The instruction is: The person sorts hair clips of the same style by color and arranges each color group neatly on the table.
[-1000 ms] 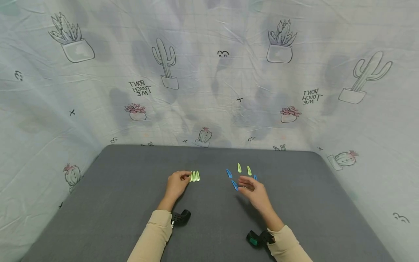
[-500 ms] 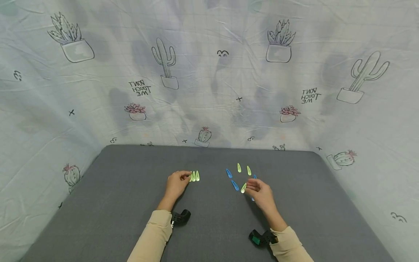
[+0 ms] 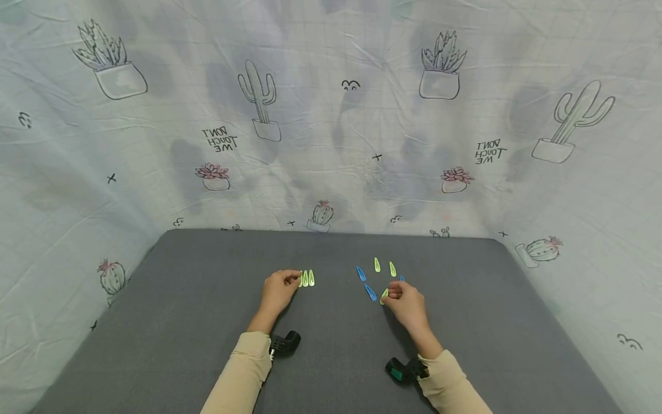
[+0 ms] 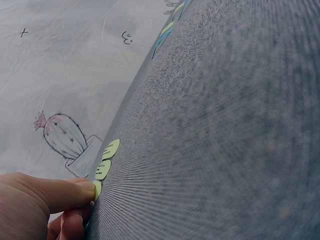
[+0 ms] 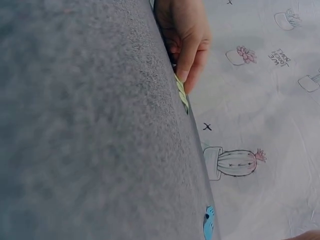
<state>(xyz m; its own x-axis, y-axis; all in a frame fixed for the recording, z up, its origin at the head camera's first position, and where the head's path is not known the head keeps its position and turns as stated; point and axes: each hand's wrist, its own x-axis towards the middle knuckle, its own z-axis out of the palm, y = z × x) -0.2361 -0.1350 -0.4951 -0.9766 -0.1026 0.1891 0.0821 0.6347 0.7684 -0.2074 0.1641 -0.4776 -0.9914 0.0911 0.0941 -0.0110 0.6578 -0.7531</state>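
Note:
My left hand (image 3: 278, 293) pinches the leftmost of three upright green hair clips (image 3: 311, 278) standing side by side. Its thumb and finger meet on that clip (image 4: 97, 191) in the left wrist view. To the right, my right hand (image 3: 410, 307) has thumb and fingers around a tilted green clip (image 3: 384, 294) on the table. Around it, in a ring, are two blue clips (image 3: 370, 292) on the left, two green clips (image 3: 392, 268) at the back and a partly covered blue clip (image 3: 401, 278) beside the fingers. My right palm may hide others.
A dark grey table (image 3: 331, 356) reaches back to a pale curtain (image 3: 331, 115) printed with cacti, which also closes off both sides. Each wrist carries a black camera mount. The two groups of clips are apart, near the table's far side.
My right hand shifted right off the tilted green clip, uncovering it, then came back left with thumb and fingers around it. A light clip end seen below the palm is now hidden. My left hand stayed put.

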